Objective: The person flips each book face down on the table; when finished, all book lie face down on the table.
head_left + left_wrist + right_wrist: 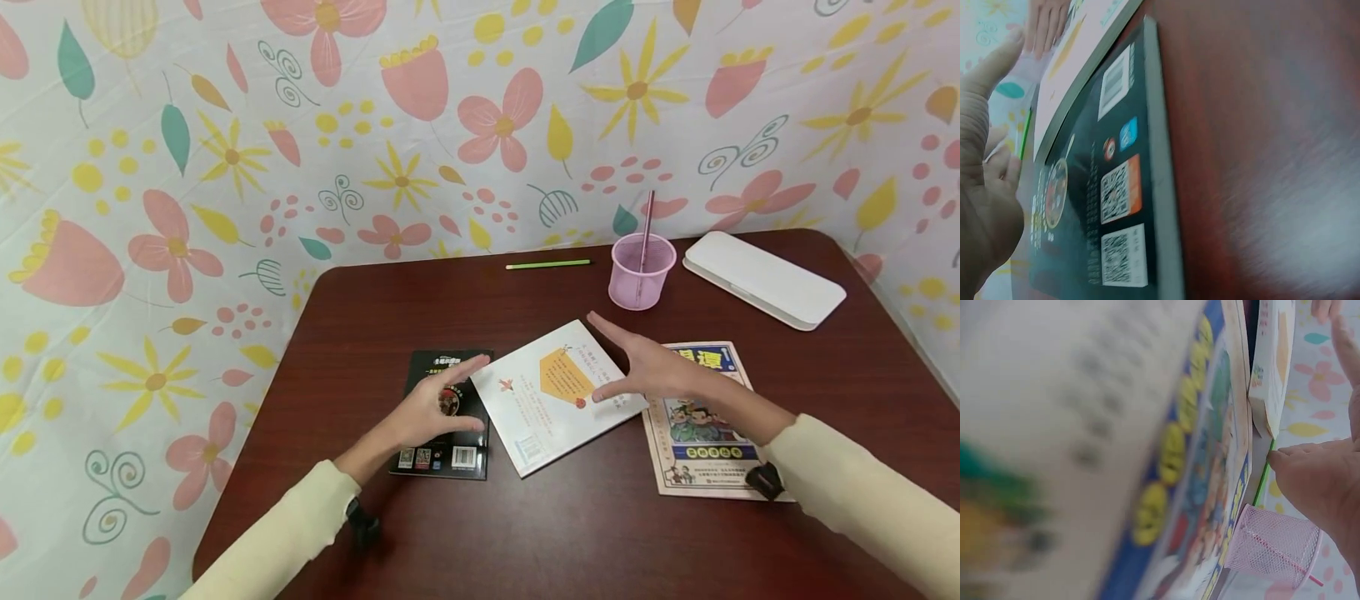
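Note:
A white book (517, 408) lies tilted on the table, its back cover up with an orange printed patch. Its left corner overlaps a black book (468, 467) that carries a barcode and QR codes. My left hand (435, 410) is over the black book, thumb and fingers spread apart, holding nothing. Over the white book's right part is my right hand (652, 367), thumb and fingers also spread, with nothing gripped. Under the right wrist lies a colourful comic-style book (712, 429), partly hidden by the forearm; its cover fills much of the right wrist view.
Toward the back of the brown table (570, 533) stand a pink mesh cup (630, 287) with a pencil (647, 225) in it and a white case (765, 279). A green pencil (551, 264) lies near the back edge. Behind hangs a flower-patterned cloth (300, 142).

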`<state>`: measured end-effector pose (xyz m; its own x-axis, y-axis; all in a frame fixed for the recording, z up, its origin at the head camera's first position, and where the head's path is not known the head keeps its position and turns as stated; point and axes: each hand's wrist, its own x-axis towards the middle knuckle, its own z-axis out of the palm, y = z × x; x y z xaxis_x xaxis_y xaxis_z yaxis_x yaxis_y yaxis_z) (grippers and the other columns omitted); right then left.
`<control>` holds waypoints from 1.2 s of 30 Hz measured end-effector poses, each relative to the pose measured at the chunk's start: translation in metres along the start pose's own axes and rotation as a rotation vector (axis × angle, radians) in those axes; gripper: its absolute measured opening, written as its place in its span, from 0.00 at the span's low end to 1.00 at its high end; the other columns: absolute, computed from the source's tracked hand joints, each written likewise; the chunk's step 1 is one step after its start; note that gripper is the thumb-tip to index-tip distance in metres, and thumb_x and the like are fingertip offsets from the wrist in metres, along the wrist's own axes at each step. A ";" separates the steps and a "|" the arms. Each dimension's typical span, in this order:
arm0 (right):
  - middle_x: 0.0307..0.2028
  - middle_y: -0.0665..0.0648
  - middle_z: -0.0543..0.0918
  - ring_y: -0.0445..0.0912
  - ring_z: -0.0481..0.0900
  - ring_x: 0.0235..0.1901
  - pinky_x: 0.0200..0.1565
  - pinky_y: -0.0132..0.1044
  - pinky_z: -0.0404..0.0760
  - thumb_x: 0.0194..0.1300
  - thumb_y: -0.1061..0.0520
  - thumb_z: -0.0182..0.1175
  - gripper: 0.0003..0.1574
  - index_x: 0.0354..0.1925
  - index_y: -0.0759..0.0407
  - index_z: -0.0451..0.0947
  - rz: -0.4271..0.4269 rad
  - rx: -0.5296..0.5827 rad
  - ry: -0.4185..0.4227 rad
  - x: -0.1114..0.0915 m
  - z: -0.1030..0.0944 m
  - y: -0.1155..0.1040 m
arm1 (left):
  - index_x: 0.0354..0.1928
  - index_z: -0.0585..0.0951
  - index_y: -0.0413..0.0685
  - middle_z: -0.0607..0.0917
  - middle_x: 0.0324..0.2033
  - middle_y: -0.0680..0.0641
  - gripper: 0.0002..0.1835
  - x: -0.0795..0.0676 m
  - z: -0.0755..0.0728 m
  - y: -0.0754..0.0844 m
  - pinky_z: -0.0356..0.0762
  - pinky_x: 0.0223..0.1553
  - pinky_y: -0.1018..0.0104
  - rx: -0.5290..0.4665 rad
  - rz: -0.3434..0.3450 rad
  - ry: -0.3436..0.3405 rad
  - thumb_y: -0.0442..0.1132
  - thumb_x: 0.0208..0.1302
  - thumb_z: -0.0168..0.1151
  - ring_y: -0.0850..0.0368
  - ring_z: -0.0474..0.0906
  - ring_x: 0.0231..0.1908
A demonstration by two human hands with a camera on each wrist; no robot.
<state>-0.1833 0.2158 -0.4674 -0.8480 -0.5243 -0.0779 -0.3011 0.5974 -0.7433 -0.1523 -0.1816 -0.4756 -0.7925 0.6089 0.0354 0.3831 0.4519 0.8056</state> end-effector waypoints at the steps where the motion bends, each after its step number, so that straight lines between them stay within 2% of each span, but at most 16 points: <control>1: 0.84 0.67 0.47 0.66 0.49 0.81 0.75 0.66 0.56 0.53 0.42 0.85 0.83 0.86 0.61 0.41 0.005 0.002 -0.002 -0.006 0.001 0.000 | 0.85 0.60 0.60 0.62 0.82 0.53 0.56 0.003 -0.002 -0.002 0.62 0.74 0.40 0.011 -0.007 -0.015 0.43 0.58 0.84 0.54 0.62 0.78; 6: 0.83 0.71 0.49 0.70 0.54 0.79 0.73 0.63 0.60 0.51 0.46 0.86 0.84 0.85 0.67 0.40 0.028 0.019 -0.010 -0.032 0.006 -0.001 | 0.87 0.50 0.67 0.52 0.84 0.54 0.65 0.014 -0.007 -0.006 0.58 0.77 0.46 0.078 -0.050 -0.090 0.48 0.55 0.85 0.56 0.51 0.81; 9: 0.82 0.72 0.51 0.68 0.57 0.78 0.71 0.61 0.64 0.51 0.46 0.86 0.83 0.85 0.68 0.41 0.045 0.001 -0.001 -0.044 0.008 -0.002 | 0.87 0.46 0.64 0.49 0.85 0.50 0.67 0.019 -0.007 -0.006 0.58 0.77 0.45 0.109 -0.066 -0.133 0.50 0.56 0.85 0.54 0.46 0.82; 13: 0.81 0.74 0.53 0.67 0.60 0.77 0.70 0.59 0.66 0.51 0.49 0.86 0.80 0.83 0.71 0.45 0.046 -0.004 0.023 -0.053 0.012 -0.003 | 0.88 0.44 0.58 0.47 0.85 0.44 0.69 0.024 -0.005 -0.006 0.59 0.77 0.44 0.147 -0.086 -0.173 0.50 0.56 0.85 0.51 0.45 0.83; 19: 0.78 0.78 0.57 0.69 0.65 0.74 0.65 0.56 0.72 0.54 0.61 0.84 0.68 0.80 0.76 0.53 0.029 -0.003 0.087 -0.056 0.021 -0.002 | 0.88 0.44 0.55 0.47 0.85 0.47 0.66 0.028 -0.002 -0.009 0.59 0.77 0.46 0.268 -0.104 -0.238 0.52 0.59 0.82 0.50 0.47 0.82; 22: 0.75 0.77 0.65 0.64 0.76 0.68 0.65 0.62 0.74 0.54 0.64 0.83 0.63 0.78 0.75 0.59 0.038 -0.065 0.135 -0.056 0.025 -0.001 | 0.87 0.46 0.54 0.50 0.85 0.48 0.64 0.030 0.000 -0.012 0.60 0.77 0.47 0.292 -0.091 -0.234 0.52 0.61 0.81 0.50 0.49 0.82; 24: 0.72 0.76 0.70 0.60 0.80 0.61 0.61 0.61 0.78 0.54 0.64 0.83 0.60 0.77 0.74 0.62 0.044 -0.113 0.159 -0.056 0.026 -0.001 | 0.87 0.49 0.53 0.52 0.84 0.48 0.62 0.031 0.000 -0.012 0.60 0.76 0.47 0.295 -0.080 -0.217 0.51 0.61 0.81 0.49 0.51 0.82; 26: 0.71 0.75 0.72 0.58 0.80 0.59 0.59 0.60 0.80 0.55 0.64 0.82 0.58 0.77 0.73 0.64 0.052 -0.126 0.165 -0.056 0.027 -0.001 | 0.87 0.52 0.54 0.55 0.83 0.47 0.60 0.032 0.001 -0.013 0.61 0.76 0.47 0.300 -0.073 -0.200 0.50 0.61 0.81 0.49 0.53 0.81; 29: 0.71 0.73 0.73 0.60 0.78 0.66 0.55 0.53 0.84 0.58 0.65 0.80 0.54 0.76 0.72 0.65 0.059 -0.119 0.163 -0.056 0.027 -0.002 | 0.86 0.56 0.53 0.59 0.82 0.46 0.57 0.032 0.001 -0.014 0.64 0.75 0.47 0.320 -0.061 -0.172 0.48 0.61 0.81 0.47 0.57 0.80; 36: 0.69 0.72 0.76 0.60 0.77 0.66 0.56 0.56 0.82 0.58 0.67 0.79 0.49 0.73 0.73 0.70 0.041 -0.115 0.202 -0.058 0.028 -0.003 | 0.83 0.63 0.50 0.68 0.78 0.42 0.52 0.031 0.002 -0.015 0.75 0.66 0.49 0.387 -0.017 -0.115 0.47 0.61 0.81 0.46 0.72 0.72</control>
<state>-0.1212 0.2274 -0.4797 -0.9271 -0.3729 0.0366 -0.3024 0.6867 -0.6610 -0.1818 -0.1682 -0.4871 -0.7506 0.6580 -0.0600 0.5381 0.6615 0.5223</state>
